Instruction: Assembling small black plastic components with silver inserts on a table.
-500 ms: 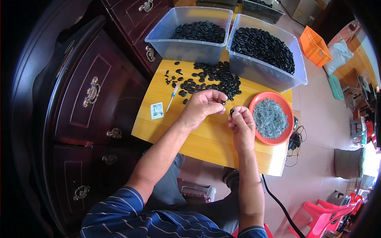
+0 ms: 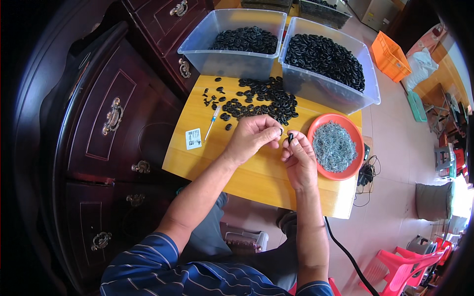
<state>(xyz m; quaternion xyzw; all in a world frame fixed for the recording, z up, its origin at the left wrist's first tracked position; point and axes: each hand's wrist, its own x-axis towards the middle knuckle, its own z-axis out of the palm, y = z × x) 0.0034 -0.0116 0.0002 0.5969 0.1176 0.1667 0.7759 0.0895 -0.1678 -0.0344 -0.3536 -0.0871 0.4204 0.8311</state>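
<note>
My left hand [image 2: 254,138] is closed in a pinch around a small black part [image 2: 281,131], mostly covered by its fingertips. Just to the right, my right hand [image 2: 300,157] grips a black oval piece [image 2: 290,139] between thumb and fingers. A small gap separates the fingertips of both hands above the yellow table [image 2: 249,180]. Beyond them lies a loose spread of similar black oval pieces [image 2: 266,96]. Close to my right hand stands an orange-red bowl [image 2: 359,170] full of small greyish, shiny parts [image 2: 335,148], too fine to make out singly.
Two clear plastic bins [image 2: 232,61] [image 2: 321,91] of black pieces stand at the table's back. A small screwdriver [image 2: 212,123] and a white card [image 2: 193,139] lie left. Dark wooden drawers [image 2: 106,128] border the left side. An orange crate [image 2: 390,56] sits far right.
My left hand has tipped slightly downward with its small black part. The oval piece in my right hand has turned and shows more of its face. The view has shifted a little.
</note>
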